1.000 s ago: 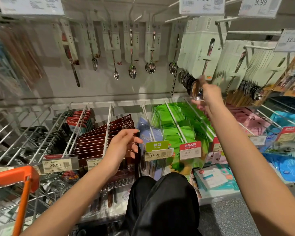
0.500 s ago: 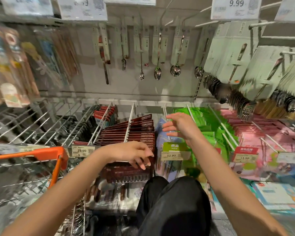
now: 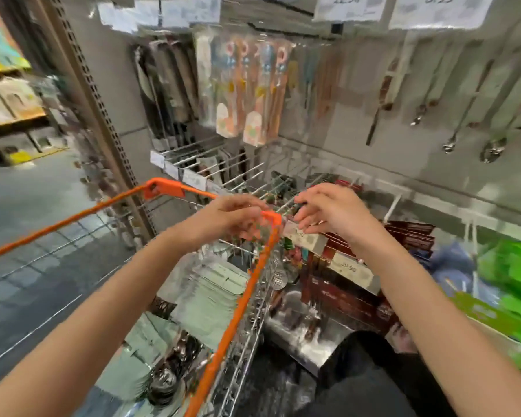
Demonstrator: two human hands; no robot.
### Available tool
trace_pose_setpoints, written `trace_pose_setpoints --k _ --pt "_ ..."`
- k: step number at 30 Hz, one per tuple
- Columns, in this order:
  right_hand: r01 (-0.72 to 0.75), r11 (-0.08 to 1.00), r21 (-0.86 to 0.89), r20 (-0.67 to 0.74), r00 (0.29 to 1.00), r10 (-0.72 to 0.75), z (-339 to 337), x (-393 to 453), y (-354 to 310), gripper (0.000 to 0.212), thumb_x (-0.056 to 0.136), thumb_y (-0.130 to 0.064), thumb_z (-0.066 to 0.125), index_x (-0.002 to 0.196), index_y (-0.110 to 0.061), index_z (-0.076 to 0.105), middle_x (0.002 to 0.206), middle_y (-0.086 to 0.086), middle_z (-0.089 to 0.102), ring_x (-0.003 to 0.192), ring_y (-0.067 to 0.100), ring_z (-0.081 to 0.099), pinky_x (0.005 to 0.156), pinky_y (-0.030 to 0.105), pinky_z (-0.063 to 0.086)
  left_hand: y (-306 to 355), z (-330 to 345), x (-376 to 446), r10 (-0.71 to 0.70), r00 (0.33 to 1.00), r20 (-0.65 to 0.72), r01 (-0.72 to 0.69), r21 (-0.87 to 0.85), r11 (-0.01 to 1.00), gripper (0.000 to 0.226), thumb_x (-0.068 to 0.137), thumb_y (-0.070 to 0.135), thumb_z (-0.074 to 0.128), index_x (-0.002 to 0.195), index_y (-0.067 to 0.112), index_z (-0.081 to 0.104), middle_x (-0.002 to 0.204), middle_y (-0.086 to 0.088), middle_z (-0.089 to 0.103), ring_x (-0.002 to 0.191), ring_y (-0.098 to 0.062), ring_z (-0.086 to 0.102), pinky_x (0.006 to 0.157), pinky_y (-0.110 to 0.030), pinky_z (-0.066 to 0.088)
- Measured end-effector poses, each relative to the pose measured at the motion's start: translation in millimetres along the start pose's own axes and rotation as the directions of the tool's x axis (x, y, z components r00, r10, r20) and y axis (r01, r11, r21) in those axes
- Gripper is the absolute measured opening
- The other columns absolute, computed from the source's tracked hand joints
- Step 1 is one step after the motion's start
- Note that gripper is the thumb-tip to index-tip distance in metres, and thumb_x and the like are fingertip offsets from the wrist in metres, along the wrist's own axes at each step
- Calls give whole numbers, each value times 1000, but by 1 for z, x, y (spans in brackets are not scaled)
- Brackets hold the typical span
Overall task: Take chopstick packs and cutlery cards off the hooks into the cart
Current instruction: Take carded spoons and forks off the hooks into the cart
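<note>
Price tag (image 3: 350,269) reading "29.90"

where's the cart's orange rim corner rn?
Head view, centre: the orange rim corner sits between the left hand, whose fingers lie at it, and the right hand, just left of the dark red chopstick packs.

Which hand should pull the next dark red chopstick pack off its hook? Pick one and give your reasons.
Right, probably. The right hand hovers directly above the dark red chopstick packs, fingers loosely extended and apparently empty. The left hand is at the cart's orange rim, farther from those hooks. Motion blur limits certainty.
</note>
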State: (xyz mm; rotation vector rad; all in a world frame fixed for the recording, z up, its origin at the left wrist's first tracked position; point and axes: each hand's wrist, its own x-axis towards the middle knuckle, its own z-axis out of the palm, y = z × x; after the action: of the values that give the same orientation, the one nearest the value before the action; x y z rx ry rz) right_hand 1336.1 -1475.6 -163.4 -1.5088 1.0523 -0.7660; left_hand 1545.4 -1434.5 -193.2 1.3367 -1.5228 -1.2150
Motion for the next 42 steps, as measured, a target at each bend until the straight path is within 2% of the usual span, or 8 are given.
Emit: trace_pose_setpoints --k 11,17,21,27,30,33,36,42 --pt "123 953 -276 551 833 52 174 34 3 15 98 -13 49 85 -8 57 68 8 63 54 16 60 45 18 45 -133 -84 -133 -351 853 -386 338 -104 935 14 100 10 48 107 14 60 92 -3 70 69 -6 67 62 -18 53" --pt "332 769 -546 763 576 293 253 42 22 20 101 -19 41 106 -4 54 80 11 64 70 24 64 54 25 46 -229 -72 -177 -679 653 -336 623 -272 734 12 103 14 45 106 12 56 84 -2 67 58 -5 65 56 -20 49" --pt "466 556 -688 723 375 581 286 51 39 18 103 -24 37 110 -10 48 111 21 65 85 28 65 64 29 50 -268 -48 -203 -815 492 -306 681 -448 579 12 102 12 45 106 5 54 81 -5 63 51 -8 62 50 -22 46" --pt "618 361 -699 688 441 577 323 44 88 32 99 -7 40 125 6 53 94 13 64 80 22 60 50 20 43 -302 -5 -219 -912 341 -230 667 -624 407 14 100 12 49 100 8 62 81 -4 64 63 -12 62 52 -22 51" --pt "646 240 -725 598 417 685 319 35 108 37 99 -2 40 134 8 44 134 17 51 87 20 58 56 14 48 -311 9 -219 -910 315 -270 621 -666 412 19 99 11 50 113 5 61 88 -7 64 67 -15 60 55 -24 52" --pt "659 144 -738 525 427 736 311 52 125 44 97 5 36 141 10 31 145 23 39 92 22 62 45 13 45 -315 19 -216 -922 277 -272 590 -709 386 17 100 12 47 112 6 58 87 -7 64 65 -13 60 59 -26 53" --pt "606 166 -778 518 468 716 302 72 135 48 98 2 34 145 2 29 129 22 54 91 24 66 69 30 54 -322 28 -210 -919 247 -306 568 -723 394 12 99 10 49 100 9 60 88 -8 67 66 -15 62 63 -29 54" --pt "568 160 -807 484 483 730 299 80 141 48 98 0 32 146 -3 31 121 19 59 94 25 67 75 35 56 -332 36 -200 -925 119 -362 467 -801 374 11 92 20 65 87 10 63 84 -9 67 60 -18 55 56 -29 49"
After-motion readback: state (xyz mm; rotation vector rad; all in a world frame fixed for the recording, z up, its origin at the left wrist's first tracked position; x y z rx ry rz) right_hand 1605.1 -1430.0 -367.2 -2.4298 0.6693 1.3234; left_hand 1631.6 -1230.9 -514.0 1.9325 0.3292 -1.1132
